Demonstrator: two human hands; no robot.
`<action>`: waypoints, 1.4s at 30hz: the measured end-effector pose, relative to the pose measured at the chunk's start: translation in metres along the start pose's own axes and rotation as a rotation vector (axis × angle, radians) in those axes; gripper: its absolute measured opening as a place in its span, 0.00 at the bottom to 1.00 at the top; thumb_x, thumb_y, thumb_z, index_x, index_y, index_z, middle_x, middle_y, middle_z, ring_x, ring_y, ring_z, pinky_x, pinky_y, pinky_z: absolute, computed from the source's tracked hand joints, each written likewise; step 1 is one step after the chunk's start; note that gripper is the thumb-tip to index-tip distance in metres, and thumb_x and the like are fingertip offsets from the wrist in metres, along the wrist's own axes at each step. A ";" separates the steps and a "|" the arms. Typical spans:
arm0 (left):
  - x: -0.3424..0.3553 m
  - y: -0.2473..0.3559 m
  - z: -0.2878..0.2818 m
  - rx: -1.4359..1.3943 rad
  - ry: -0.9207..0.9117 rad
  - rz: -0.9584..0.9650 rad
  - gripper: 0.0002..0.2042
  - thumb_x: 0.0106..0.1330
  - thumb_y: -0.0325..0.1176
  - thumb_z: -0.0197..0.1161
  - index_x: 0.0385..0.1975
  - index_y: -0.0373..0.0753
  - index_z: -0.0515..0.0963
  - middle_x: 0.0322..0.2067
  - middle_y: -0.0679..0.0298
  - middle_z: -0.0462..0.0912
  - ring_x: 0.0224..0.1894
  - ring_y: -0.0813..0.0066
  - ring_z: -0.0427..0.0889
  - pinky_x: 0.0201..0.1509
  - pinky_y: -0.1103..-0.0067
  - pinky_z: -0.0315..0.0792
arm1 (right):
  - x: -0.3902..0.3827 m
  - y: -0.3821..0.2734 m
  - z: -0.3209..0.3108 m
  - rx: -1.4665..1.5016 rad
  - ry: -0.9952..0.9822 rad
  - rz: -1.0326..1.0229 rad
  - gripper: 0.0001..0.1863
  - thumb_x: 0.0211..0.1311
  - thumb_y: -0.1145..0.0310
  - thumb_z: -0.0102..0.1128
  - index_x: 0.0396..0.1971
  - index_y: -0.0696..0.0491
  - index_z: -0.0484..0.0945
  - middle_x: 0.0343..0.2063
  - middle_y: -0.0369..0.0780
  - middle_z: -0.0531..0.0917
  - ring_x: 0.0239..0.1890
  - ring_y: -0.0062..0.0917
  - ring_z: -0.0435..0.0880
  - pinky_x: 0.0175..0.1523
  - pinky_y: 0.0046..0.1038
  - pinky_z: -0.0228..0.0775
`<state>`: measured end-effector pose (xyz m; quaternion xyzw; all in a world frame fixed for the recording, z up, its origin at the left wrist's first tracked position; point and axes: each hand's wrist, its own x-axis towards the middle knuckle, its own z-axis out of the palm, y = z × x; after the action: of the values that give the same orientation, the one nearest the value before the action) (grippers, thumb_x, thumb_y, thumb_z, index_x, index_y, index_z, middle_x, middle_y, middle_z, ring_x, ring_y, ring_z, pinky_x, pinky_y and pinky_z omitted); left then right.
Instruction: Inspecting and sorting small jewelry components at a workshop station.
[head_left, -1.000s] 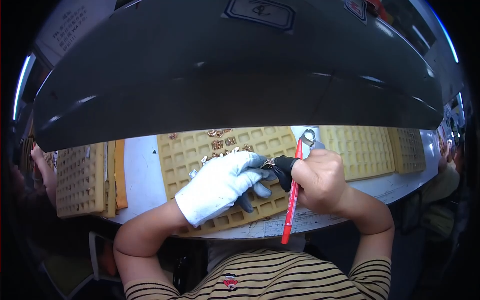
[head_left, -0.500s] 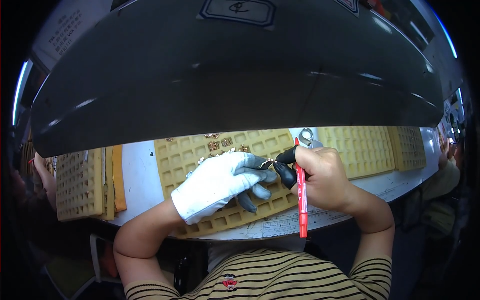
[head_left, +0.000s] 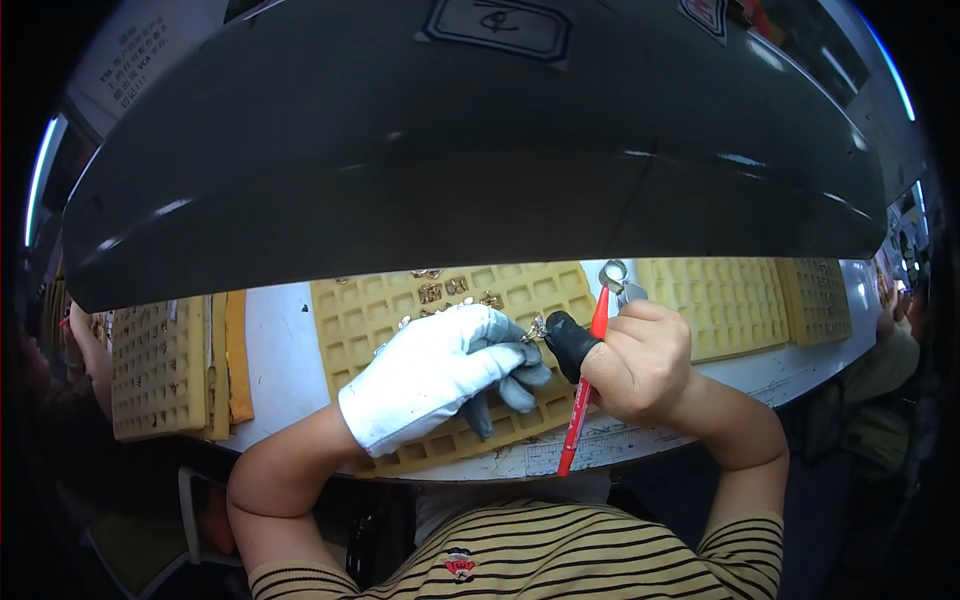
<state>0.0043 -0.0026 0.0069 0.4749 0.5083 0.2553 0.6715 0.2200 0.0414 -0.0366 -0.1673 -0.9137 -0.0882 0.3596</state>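
My left hand [head_left: 430,365], in a white glove with grey fingertips, pinches a small shiny piece of jewellery [head_left: 537,327] between its thumb and fingers. My right hand [head_left: 640,362] wears black covers on its fingertips, which touch or almost touch the jewellery. A red marker pen [head_left: 577,415] is held in the same hand, slanting down toward the table's front edge. Beneath my hands lies a yellow tray [head_left: 335,345] with rows of square pockets. Several copper-coloured jewellery pieces [head_left: 430,292] sit in its far pockets.
A wide dark hood [head_left: 480,180] hangs low over the table's far side. More yellow trays stand at the right [head_left: 700,300] and left [head_left: 155,390]. A small round metal-rimmed thing [head_left: 613,274] lies beyond my right hand. Other people's arms show at both sides.
My right hand has turned, and the pen's lower end has swung left. The black-covered fingers have shifted, leaving more of the jewellery showing. My left hand has stayed nearly in place.
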 end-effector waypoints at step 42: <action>0.005 -0.013 0.002 -0.002 0.008 0.121 0.15 0.68 0.36 0.58 0.50 0.35 0.77 0.35 0.65 0.84 0.34 0.83 0.81 0.36 0.85 0.73 | 0.001 0.002 0.000 0.262 -0.066 0.102 0.20 0.30 0.77 0.65 0.33 0.60 0.82 0.09 0.35 0.71 0.10 0.26 0.68 0.17 0.27 0.57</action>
<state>0.0062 -0.0047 -0.0075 0.5029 0.4811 0.2980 0.6534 0.2204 0.0433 -0.0359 -0.1680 -0.9191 0.0557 0.3520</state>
